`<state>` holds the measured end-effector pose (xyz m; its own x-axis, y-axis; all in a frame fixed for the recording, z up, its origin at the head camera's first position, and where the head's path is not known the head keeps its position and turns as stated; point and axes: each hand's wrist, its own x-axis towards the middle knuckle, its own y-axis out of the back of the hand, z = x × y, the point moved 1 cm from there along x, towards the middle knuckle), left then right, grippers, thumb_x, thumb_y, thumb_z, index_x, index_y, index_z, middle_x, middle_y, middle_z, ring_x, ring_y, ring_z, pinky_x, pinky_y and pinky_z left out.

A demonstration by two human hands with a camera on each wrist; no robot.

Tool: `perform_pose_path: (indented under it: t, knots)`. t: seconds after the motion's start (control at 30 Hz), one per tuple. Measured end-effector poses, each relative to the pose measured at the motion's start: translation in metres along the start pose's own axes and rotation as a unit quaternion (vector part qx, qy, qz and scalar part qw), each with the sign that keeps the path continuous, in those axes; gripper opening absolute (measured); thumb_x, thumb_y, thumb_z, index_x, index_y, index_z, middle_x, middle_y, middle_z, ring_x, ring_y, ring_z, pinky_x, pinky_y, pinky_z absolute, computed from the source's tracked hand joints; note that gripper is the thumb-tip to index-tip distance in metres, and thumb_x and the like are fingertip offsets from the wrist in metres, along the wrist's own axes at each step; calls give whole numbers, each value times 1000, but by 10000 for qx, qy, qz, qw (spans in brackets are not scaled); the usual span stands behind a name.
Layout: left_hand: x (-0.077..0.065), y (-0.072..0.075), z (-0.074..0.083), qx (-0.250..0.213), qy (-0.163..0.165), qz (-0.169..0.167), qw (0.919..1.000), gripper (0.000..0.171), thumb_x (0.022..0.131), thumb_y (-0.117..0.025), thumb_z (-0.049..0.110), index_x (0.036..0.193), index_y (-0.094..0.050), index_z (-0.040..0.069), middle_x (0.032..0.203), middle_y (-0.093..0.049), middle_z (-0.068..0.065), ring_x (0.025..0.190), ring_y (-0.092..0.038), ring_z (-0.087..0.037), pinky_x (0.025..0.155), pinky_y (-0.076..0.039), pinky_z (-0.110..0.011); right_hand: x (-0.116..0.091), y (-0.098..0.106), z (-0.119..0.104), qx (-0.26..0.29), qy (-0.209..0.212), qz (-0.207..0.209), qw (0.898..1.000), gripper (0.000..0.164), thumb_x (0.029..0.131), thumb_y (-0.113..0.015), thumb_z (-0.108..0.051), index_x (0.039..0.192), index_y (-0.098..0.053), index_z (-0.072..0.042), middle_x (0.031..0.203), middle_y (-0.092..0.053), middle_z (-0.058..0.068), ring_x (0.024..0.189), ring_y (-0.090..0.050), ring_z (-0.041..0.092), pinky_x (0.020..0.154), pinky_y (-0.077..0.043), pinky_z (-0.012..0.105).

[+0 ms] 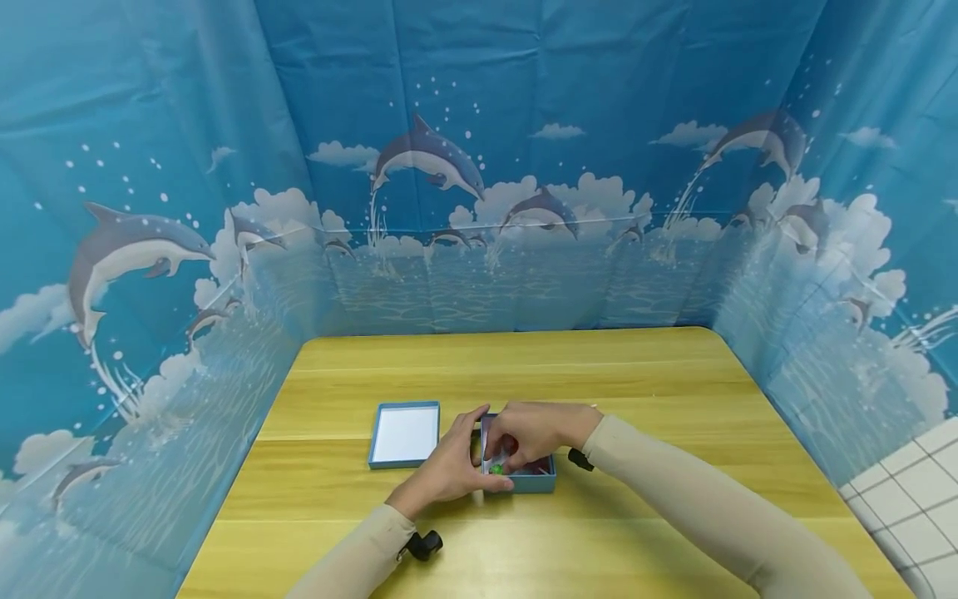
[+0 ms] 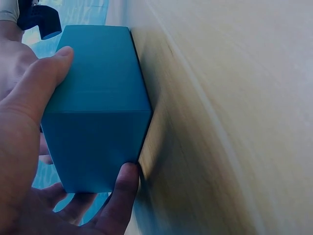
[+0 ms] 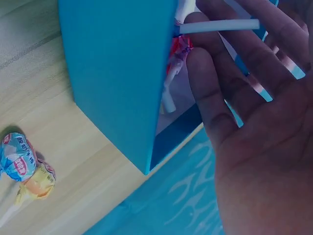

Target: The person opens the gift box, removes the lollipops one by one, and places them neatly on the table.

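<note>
My left hand [image 1: 447, 467] grips a small blue box [image 1: 533, 484] at its left end. In the left wrist view the thumb lies on one blue wall of the box [image 2: 102, 147], and fingers reach round the end. From above, my right hand [image 1: 535, 433] reaches into the open top, fingers bent. A green lollipop [image 1: 497, 470] shows by its fingertips; I cannot tell whether they pinch it. In the right wrist view a white stick [image 3: 220, 26] crosses the fingers, and a red-wrapped lollipop [image 3: 181, 48] lies inside near the fingertips.
A shallow blue lid [image 1: 405, 433] with a white inside lies left of the box on the yellow wooden table [image 1: 644, 374]. Lollipops in blue [image 3: 18, 156] and yellow [image 3: 40, 181] wrappers lie on the table beside the box. Dolphin-print curtains [image 1: 479, 283] surround the table's back and sides.
</note>
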<state>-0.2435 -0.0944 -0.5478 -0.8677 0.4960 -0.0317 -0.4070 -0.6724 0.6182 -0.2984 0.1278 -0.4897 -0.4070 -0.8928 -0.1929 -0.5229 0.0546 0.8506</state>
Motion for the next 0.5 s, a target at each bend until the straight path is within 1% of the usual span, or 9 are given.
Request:
perform_pose_path:
  t: [0.1, 0.2, 0.3, 0.4, 0.5]
  knots:
    - [0, -1, 0, -19, 23, -2, 10000, 128, 92, -99, 58, 188, -23, 20, 186, -38, -18, 159, -56, -40, 125, -54, -64, 4, -1, 0, -8, -76, -143, 9999, 24, 105, -87, -7, 126, -91, -18, 111, -89, -5, 88, -73, -7, 83, -61, 14]
    - [0, -1, -1, -31, 45, -6, 10000, 128, 92, -99, 58, 188, -23, 20, 188, -35, -19, 161, -54, -42, 124, -54, -64, 7, -3, -1, -23, -90, -271, 9996, 27, 104, -87, -3, 125, -91, -19, 113, -89, -6, 95, -78, -2, 88, -63, 15]
    - [0, -1, -1, -22, 62, 1, 10000, 128, 92, -99, 58, 188, -24, 19, 189, -33, -19, 161, -55, -42, 123, -54, -64, 11, -5, -4, -81, -73, -376, 9992, 27, 104, -87, -3, 125, -92, -20, 115, -90, -6, 103, -82, 3, 92, -64, 16]
    - [1, -1, -1, -24, 58, 1, 10000, 128, 92, -99, 57, 187, -24, 19, 189, -33, -19, 161, -54, -43, 123, -54, -65, 14, -7, -4, -169, -121, -420, 9989, 26, 105, -87, -4, 124, -92, -20, 115, -90, -7, 103, -81, 1, 92, -63, 14]
    - [1, -1, 0, -19, 45, -5, 10000, 128, 92, -99, 57, 187, -24, 19, 188, -34, -20, 163, -52, -44, 125, -53, -66, 15, -8, -4, -193, -177, -426, 9987, 24, 105, -87, -4, 122, -92, -20, 111, -89, -8, 98, -79, -3, 89, -61, 12]
